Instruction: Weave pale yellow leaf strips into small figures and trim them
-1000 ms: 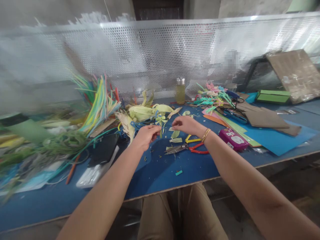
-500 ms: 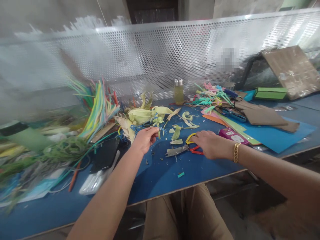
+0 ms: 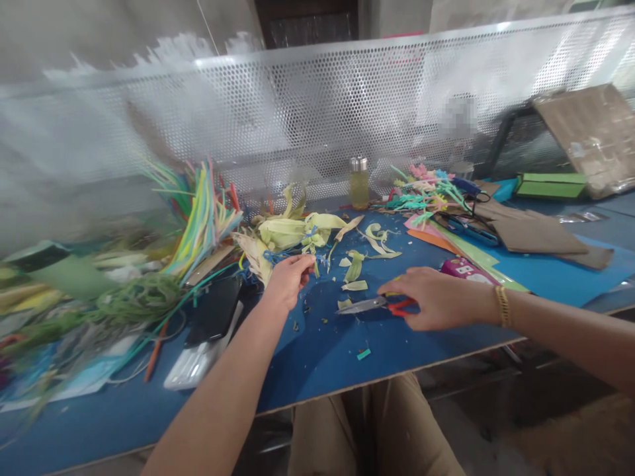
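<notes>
My left hand (image 3: 288,279) is pinched shut on a small pale green and blue piece at the edge of a heap of pale corn-husk-like leaves (image 3: 288,231). My right hand (image 3: 436,297) rests on the blue table (image 3: 322,350), fingers curled over the red handles of a pair of scissors (image 3: 370,305); the metal blades point left. Small cut pale strips (image 3: 354,264) lie between the two hands.
A bundle of coloured strips (image 3: 198,211) and green fibres lie left, beside a black phone (image 3: 213,307). A small yellow bottle (image 3: 359,182) stands at the perforated metal screen. Coloured paper sheets, a pink box (image 3: 464,269), brown card and a green box (image 3: 550,186) lie right.
My right hand left the strips near the left hand, moved right and down to the scissors, and now closes on their red handles. The left hand stayed at the leaf heap.
</notes>
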Action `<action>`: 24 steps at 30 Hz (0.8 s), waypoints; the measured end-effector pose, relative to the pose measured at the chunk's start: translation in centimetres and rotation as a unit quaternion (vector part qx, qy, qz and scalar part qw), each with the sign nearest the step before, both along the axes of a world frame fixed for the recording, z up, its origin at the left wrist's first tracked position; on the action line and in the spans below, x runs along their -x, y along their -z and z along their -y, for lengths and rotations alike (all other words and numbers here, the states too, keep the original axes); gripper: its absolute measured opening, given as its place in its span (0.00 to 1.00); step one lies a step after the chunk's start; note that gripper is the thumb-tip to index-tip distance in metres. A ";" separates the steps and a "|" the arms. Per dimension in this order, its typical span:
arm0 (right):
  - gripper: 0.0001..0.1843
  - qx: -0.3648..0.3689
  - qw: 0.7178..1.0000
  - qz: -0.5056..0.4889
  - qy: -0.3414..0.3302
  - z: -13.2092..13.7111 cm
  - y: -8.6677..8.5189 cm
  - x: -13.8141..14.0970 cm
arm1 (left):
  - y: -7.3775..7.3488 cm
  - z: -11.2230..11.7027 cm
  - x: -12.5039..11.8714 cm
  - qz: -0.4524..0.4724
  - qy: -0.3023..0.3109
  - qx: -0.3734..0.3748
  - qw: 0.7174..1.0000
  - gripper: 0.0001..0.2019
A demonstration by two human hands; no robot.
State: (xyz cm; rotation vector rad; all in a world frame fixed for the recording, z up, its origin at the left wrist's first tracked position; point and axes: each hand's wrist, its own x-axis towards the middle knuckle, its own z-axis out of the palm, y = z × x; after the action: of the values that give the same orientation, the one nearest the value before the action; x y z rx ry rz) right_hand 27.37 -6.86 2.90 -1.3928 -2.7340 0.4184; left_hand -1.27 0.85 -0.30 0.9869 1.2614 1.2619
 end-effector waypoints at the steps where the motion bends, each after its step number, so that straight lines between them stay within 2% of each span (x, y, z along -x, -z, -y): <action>1: 0.28 0.056 0.997 -0.053 0.016 0.0 -0.2 -0.6 | -0.1 0.0 0.0 0.003 -0.003 -0.004 1.000 0.14; 2: 0.26 0.123 0.985 -0.112 0.041 0.0 -0.3 -1.2 | -0.2 0.1 -0.1 0.005 -0.005 -0.009 1.000 0.14; 3: 0.25 0.194 0.962 -0.177 0.075 0.1 -0.4 -1.8 | -0.3 0.1 -0.2 0.008 -0.008 -0.015 1.000 0.13; 4: 0.24 0.265 0.925 -0.247 0.113 0.1 -0.4 -2.4 | -0.4 0.2 -0.3 0.012 -0.011 -0.020 1.000 0.13; 6: 0.23 0.371 0.827 -0.381 0.184 0.4 -0.2 -2.8 | -0.6 0.4 -0.5 0.023 -0.012 -0.026 0.999 0.13; 8: 0.21 0.424 0.734 -0.483 0.219 0.9 0.1 -2.4 | -0.9 0.5 -0.6 0.039 -0.013 -0.028 0.999 0.13; 9: 0.20 0.439 0.702 -0.515 0.222 1.3 0.3 -1.8 | -1.0 0.5 -0.7 0.049 -0.014 -0.028 0.998 0.13; 11: 0.20 0.456 0.662 -0.554 0.213 2.0 0.7 -0.1 | -1.2 0.7 -0.7 0.073 -0.013 -0.023 0.997 0.13; 13: 0.19 0.458 0.649 -0.573 0.201 2.7 1.0 2.1 | -1.4 0.8 -0.8 0.106 -0.006 -0.014 0.994 0.13; 14: 0.20 0.455 0.651 -0.576 0.194 3.0 1.1 3.1 | -1.5 0.9 -0.8 0.124 -0.001 -0.007 0.992 0.13; 18: 0.22 0.430 0.691 -0.548 0.194 3.2 1.1 6.3 | -1.9 1.1 -0.9 0.179 0.011 0.013 0.984 0.13; 24: 0.23 0.390 0.729 -0.533 0.179 2.3 1.3 9.3 | -2.3 1.6 -1.3 0.222 -0.012 0.017 0.975 0.11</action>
State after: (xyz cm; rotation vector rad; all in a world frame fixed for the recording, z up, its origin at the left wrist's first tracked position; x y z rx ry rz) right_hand 18.12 -9.20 1.62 -1.1025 -1.3004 1.7688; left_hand -0.01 -0.79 1.98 0.6188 0.9429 1.3818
